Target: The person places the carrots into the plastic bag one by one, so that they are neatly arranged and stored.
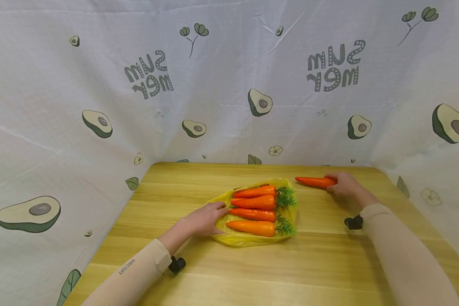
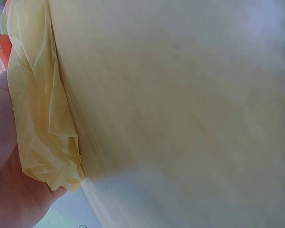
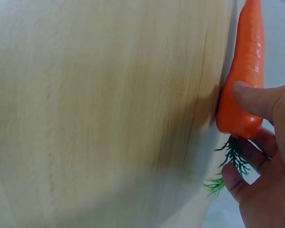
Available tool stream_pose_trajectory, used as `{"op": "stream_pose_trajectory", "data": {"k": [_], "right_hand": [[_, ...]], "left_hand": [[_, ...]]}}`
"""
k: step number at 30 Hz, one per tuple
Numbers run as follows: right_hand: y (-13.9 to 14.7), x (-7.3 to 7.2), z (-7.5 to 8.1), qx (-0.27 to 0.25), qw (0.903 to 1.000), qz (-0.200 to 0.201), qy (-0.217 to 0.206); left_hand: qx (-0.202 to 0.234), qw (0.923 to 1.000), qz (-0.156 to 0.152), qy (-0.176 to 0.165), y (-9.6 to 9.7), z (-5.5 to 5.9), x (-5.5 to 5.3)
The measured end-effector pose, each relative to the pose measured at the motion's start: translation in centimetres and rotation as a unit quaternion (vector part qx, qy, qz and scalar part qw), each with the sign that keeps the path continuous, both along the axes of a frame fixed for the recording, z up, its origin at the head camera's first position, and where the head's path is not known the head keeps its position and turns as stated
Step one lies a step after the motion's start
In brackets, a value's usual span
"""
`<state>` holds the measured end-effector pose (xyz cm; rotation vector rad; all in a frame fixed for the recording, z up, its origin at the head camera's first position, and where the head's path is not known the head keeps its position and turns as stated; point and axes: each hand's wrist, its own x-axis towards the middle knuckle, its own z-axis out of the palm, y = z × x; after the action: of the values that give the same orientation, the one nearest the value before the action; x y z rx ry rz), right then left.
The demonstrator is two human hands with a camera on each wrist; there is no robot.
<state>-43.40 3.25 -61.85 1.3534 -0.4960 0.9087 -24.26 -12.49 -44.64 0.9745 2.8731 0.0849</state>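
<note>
Several orange carrots (image 1: pixel 254 202) with green leafy tops lie side by side on a yellow plastic bag (image 1: pixel 239 242), tips toward the left. At the bag's left edge my left hand (image 1: pixel 208 219) holds the plastic; in the left wrist view the crumpled bag (image 2: pixel 42 118) lies against the palm, and some fingers are hidden. Farther right, my right hand (image 1: pixel 344 185) grips a separate carrot (image 1: pixel 314 182) by its thick end. The right wrist view shows the thumb on this carrot (image 3: pixel 249 57), with its green top (image 3: pixel 232 154) hanging among the fingers.
Everything lies on a light wooden table (image 1: pixel 252 276). A white curtain (image 1: pixel 229 76) printed with avocados and lettering hangs behind it and along both sides. A small black camera is strapped at each wrist.
</note>
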Motion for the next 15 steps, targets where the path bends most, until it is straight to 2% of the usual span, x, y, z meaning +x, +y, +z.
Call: {"op": "stream_pose_trajectory", "data": {"k": [4,6,7,9,10,12,14,15], "right_hand": [[-0.1,-0.8,-0.8,0.012,0.9998,0.014,-0.001],[0.1,-0.6,-0.4,0.057,0.9979,0.032,0.0],[0.3,-0.3,0.0,0.096,0.9938,0.056,-0.003],[0.7,0.0,0.3,0.212,0.9669,0.142,-0.006],[1.0,0.2,0.4,0.268,0.9467,0.179,-0.017],[1.3,0.3,0.2,0.341,0.9046,0.254,-0.037],[1.6,0.1,-0.5,0.385,0.87,0.302,-0.062],[1.5,0.0,-0.8,0.384,0.8683,0.306,-0.071]], "left_hand": [[0.001,1.0,-0.001,0.001,0.0,0.1,-0.1],[0.0,1.0,-0.001,0.001,0.0,0.1,-0.1],[0.0,1.0,-0.002,0.001,0.0,0.1,-0.1],[-0.001,1.0,-0.003,-0.001,0.0,0.1,0.0],[-0.001,1.0,-0.003,-0.001,0.0,0.1,0.0],[0.0,1.0,-0.002,-0.002,0.0,0.1,0.0],[-0.001,1.0,0.0,-0.005,0.0,0.1,0.0],[-0.001,1.0,0.001,-0.006,0.0,0.1,0.0]]}}
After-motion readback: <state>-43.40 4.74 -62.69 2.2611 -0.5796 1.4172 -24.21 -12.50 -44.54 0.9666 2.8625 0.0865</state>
